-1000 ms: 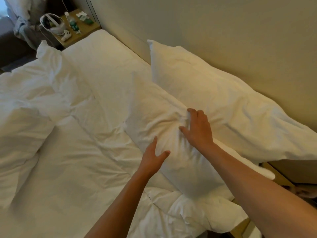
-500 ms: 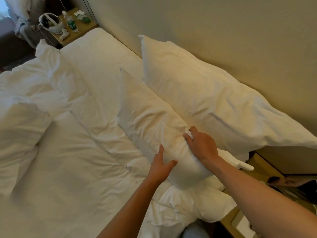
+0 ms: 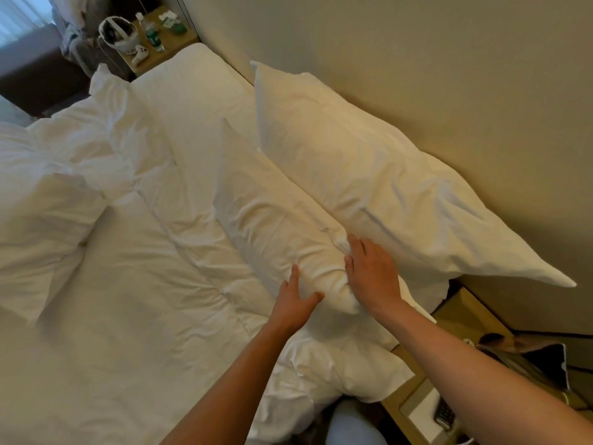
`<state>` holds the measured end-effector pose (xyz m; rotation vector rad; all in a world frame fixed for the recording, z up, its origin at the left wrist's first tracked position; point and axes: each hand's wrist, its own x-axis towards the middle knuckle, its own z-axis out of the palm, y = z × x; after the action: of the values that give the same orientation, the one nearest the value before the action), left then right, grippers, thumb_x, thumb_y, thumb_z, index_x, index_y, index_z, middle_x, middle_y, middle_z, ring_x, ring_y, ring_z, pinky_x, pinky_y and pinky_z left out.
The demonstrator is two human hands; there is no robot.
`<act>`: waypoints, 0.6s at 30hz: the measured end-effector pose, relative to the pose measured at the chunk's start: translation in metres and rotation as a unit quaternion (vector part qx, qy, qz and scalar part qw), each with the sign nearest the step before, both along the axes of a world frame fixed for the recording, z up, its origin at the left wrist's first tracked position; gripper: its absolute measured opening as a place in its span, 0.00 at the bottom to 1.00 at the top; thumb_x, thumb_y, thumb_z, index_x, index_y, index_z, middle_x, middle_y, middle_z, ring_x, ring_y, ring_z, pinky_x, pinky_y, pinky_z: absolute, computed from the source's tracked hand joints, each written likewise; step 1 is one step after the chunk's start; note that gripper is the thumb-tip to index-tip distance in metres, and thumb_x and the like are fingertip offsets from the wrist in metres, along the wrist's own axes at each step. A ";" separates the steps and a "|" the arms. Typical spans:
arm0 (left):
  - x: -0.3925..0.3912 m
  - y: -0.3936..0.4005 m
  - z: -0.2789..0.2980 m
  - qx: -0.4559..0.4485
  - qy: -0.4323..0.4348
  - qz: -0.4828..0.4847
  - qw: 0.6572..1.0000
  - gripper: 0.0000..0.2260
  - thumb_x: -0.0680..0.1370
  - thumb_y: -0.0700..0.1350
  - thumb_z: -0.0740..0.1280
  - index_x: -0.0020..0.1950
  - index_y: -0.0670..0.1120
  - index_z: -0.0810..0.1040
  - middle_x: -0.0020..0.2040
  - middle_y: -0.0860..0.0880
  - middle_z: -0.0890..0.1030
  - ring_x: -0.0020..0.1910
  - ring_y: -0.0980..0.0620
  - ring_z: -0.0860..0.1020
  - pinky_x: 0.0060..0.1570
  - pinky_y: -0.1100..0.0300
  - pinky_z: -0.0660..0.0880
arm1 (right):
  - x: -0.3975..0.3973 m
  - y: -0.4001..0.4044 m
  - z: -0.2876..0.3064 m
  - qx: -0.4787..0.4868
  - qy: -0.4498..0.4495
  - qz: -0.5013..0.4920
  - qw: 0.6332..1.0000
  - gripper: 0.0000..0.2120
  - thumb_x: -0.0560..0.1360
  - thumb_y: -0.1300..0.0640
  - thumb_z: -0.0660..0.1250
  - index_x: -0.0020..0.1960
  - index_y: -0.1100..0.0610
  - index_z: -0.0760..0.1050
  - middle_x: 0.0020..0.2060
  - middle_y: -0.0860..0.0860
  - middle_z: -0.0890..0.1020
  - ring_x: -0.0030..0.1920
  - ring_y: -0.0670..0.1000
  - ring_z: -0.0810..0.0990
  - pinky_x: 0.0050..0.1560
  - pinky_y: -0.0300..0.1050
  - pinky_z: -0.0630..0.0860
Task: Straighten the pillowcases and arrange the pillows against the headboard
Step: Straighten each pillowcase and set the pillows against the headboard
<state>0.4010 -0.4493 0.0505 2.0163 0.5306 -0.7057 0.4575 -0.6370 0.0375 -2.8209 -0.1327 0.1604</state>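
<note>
2 white pillows lie on the bed (image 3: 96, 316): the rear pillow (image 3: 369, 175) leans on the headboard (image 3: 417, 75), and the front pillow (image 3: 272, 216) lies touching it along its length. The left hand (image 3: 293, 301) presses the front pillow's near end, fingers straight and spread. The right hand (image 3: 372, 277) rests on that same end, its fingertips apparently bunching the fabric, though the grip is partly hidden. A nightstand (image 3: 154, 43) stands at the far corner.
</note>
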 end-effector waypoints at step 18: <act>-0.133 0.068 0.044 -0.037 -0.025 0.214 0.976 0.18 0.81 0.55 0.67 0.69 0.51 0.77 0.66 0.50 0.79 0.60 0.54 0.78 0.59 0.56 0.76 | -0.076 0.031 0.047 0.034 0.018 0.170 0.985 0.30 0.79 0.50 0.69 0.78 0.57 0.66 0.77 0.57 0.70 0.76 0.59 0.69 0.75 0.56 0.68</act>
<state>0.2681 -0.3808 0.0950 1.7624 0.8615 -0.4041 0.3817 -0.6055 0.0847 -2.7030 -0.5997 0.2773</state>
